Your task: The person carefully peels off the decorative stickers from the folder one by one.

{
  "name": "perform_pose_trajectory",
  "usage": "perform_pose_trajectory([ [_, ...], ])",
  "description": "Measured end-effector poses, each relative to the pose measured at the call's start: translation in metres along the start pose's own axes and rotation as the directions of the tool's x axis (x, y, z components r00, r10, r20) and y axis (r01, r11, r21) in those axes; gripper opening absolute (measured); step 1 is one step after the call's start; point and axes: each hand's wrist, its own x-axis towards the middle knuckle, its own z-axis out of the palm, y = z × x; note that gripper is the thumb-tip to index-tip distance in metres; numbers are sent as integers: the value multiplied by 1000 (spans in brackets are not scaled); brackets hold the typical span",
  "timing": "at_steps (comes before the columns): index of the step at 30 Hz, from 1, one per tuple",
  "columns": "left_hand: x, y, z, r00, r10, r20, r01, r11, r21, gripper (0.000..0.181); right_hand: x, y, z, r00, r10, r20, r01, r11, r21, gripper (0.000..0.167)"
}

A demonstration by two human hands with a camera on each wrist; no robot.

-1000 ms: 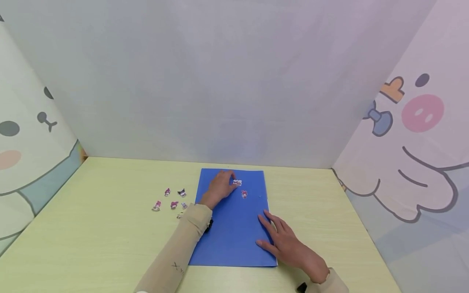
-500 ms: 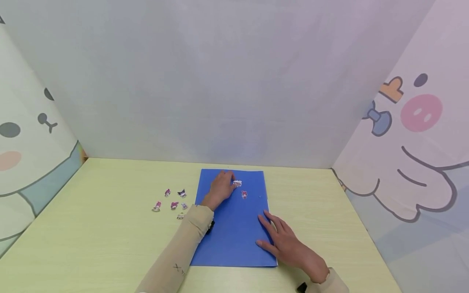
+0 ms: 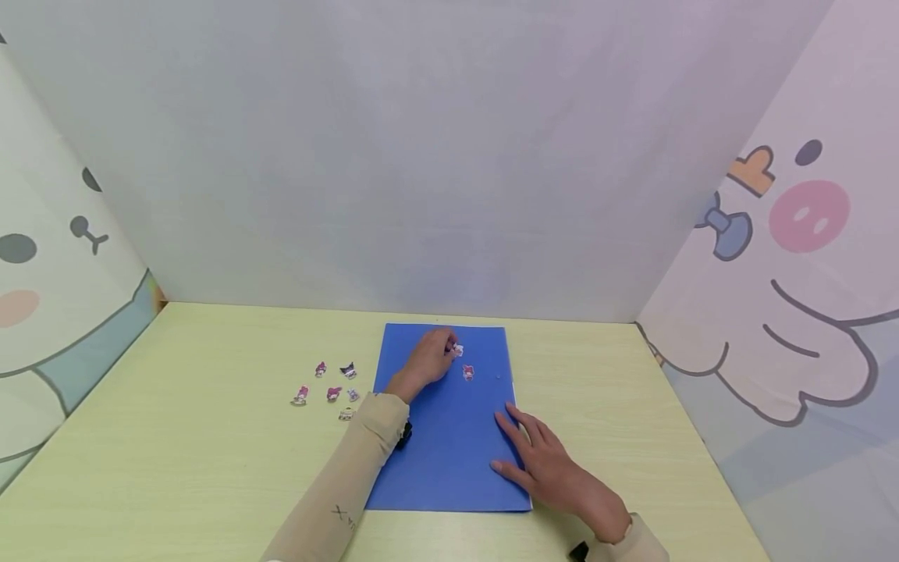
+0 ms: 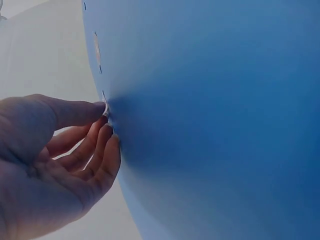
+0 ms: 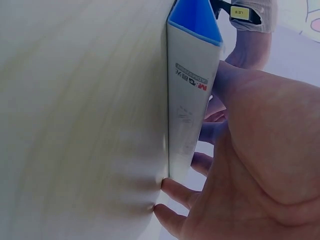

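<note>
- Near the far end of the blue M&G file folder (image 3: 449,468), I've got the left hand (image 3: 427,359) pinching a white cartoon sticker (image 3: 459,351).
- My right hand (image 3: 549,467) is pretty relaxed, fingers spread at the folder's right edge.
- Pink-hooded sticker (image 3: 468,373) sits just nearer me; six more stickers (image 3: 333,394) on the yellowish table (image 3: 175,437), left side.

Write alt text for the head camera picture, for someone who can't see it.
A person's left hand pinches a small white sticker near the far end of a blue folder, with a pink sticker nearby, while the right hand rests at the folder's right edge. Six more stickers lie on the pale yellow table to the left.
</note>
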Motion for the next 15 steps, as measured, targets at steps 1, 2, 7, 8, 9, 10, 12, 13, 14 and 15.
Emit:
perform_pose_trajectory([
  [1,1,0,0,1000,4,-6,-4,1000,9,11,0,0,1,1000,-3,-7,3,1000,1,69],
  [2,-1,6,-4,1000,-17,-2,17,1000,12,12,0,1,2,1000,-9,-17,9,1000,4,69],
  [7,0,7,-5,999,-34,-33,35,998,43,7,1,9,12,998,-30,-63,29,999,-14,70],
  [8,-1,8,-5,999,-39,-37,41,998,49,6,1,11,14,997,-35,-72,33,999,-23,71],
  [9,-1,8,-5,998,-46,-39,48,998,48,5,1,13,16,996,-38,-78,35,999,-32,71],
  [10,-2,9,-6,998,-50,-40,52,997,50,4,1,14,17,995,-44,-85,41,999,-32,71],
  [12,-3,10,-7,998,-55,-41,57,997,47,3,1,15,18,994,-50,-97,48,998,-30,71],
  [13,-4,10,-8,998,-55,-41,57,997,51,3,0,15,19,993,-55,-104,53,998,-31,71],
  [14,-4,11,-8,998,-55,-43,57,997,51,3,0,15,18,993,-57,-106,55,998,-19,70],
  [15,-5,11,-9,998,-54,-45,56,997,49,3,0,15,18,993,-53,-102,52,999,-14,70],
])
